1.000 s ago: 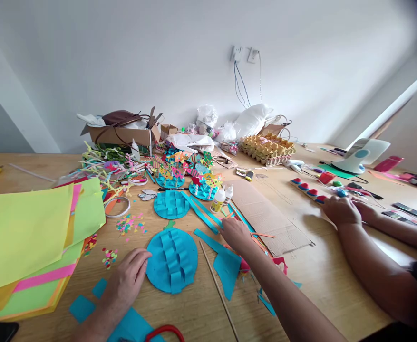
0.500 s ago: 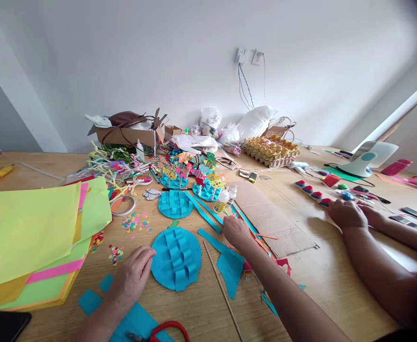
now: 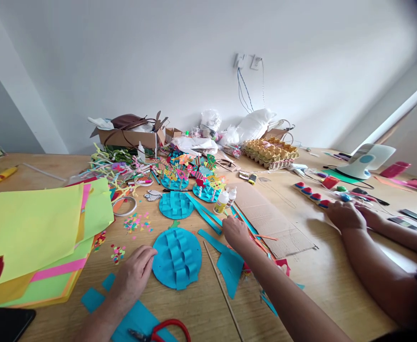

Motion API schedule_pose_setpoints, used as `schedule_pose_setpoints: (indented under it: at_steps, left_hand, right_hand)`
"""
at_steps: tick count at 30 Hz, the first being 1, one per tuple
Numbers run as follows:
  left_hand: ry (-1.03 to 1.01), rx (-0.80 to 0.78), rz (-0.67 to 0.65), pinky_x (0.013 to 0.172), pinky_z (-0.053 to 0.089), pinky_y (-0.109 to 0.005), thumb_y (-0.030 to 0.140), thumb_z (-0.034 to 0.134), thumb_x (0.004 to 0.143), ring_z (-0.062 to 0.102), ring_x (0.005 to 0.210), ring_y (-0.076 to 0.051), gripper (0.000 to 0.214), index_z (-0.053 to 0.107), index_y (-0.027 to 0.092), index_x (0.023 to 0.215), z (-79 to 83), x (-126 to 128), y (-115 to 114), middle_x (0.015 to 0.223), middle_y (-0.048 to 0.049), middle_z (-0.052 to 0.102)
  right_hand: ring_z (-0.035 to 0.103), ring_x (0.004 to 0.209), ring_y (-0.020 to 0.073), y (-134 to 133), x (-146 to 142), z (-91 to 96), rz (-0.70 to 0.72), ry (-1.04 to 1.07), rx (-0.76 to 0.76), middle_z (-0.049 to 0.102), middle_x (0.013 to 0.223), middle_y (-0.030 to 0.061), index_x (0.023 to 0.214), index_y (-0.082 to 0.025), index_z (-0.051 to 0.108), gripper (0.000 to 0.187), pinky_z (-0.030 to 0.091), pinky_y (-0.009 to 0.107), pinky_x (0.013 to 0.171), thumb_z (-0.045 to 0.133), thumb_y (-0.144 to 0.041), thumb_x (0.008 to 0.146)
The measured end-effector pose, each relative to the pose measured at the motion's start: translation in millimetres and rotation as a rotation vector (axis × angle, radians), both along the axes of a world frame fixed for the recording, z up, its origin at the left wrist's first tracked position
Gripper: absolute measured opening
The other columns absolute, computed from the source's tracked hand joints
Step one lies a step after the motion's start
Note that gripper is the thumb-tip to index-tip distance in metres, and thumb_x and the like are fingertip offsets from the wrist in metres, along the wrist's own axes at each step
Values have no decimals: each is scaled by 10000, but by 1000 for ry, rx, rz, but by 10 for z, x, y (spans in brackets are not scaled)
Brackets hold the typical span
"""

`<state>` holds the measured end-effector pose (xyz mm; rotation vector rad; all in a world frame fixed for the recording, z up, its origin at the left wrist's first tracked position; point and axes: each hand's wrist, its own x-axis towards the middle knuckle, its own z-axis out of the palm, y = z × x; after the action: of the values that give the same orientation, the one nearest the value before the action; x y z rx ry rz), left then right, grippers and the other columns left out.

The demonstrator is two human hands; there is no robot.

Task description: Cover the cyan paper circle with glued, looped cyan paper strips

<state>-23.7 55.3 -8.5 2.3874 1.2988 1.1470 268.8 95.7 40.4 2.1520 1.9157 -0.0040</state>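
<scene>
The left forearm (image 3: 103, 316), bare, rises from the bottom edge up and to the right, ending in the left hand (image 3: 136, 269), whose fingers (image 3: 148, 253) lie close together, bent and pointing rightward, the back of the hand turned upward. The right forearm (image 3: 283, 289), also bare, slants up and leftward from the lower right to the right hand (image 3: 236, 233), which reaches farther forward, knuckles up, its fingers curled downward with their tips mostly hidden. The two hands are well apart.
</scene>
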Motion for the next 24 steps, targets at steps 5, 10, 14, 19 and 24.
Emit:
schedule_pose_setpoints:
  at_steps: [5,10,14,19,24]
  left_hand:
    - [-9,-9,8,680,520,-278,212,375,839,633,758,-177,222,595,219,815,34,-27,4,788,-43,657]
    - [-9,-5,18,686,518,-277,203,380,835,631,762,-176,215,593,215,816,46,-37,6,793,-42,653]
    - [1,28,15,684,516,-273,190,380,838,634,750,-174,212,589,210,810,58,-41,9,784,-43,654]
    - [-18,62,11,668,515,-262,182,391,836,634,731,-169,200,587,201,802,67,-37,10,768,-41,653]
    - [-111,-11,12,692,510,-290,215,417,813,634,737,-184,189,603,212,784,77,-37,26,766,-43,662]
  right_hand:
    - [614,905,262,-25,-8,-76,18,-36,73,607,970,190,964,-102,640,308,469,305,683,347,-89,869]
    - [618,879,266,-53,8,-137,35,-46,110,616,931,183,948,-84,636,311,467,299,662,335,-78,871]
    - [620,848,254,-54,13,-108,33,-38,128,618,935,166,925,-95,632,309,458,299,643,340,-41,842]
    - [580,928,261,-99,-9,41,-1,-22,189,619,935,150,882,-112,616,254,426,301,695,370,-75,832]
    - [613,830,240,-190,-38,198,-75,5,210,635,885,132,914,-127,567,184,384,273,605,406,-121,824]
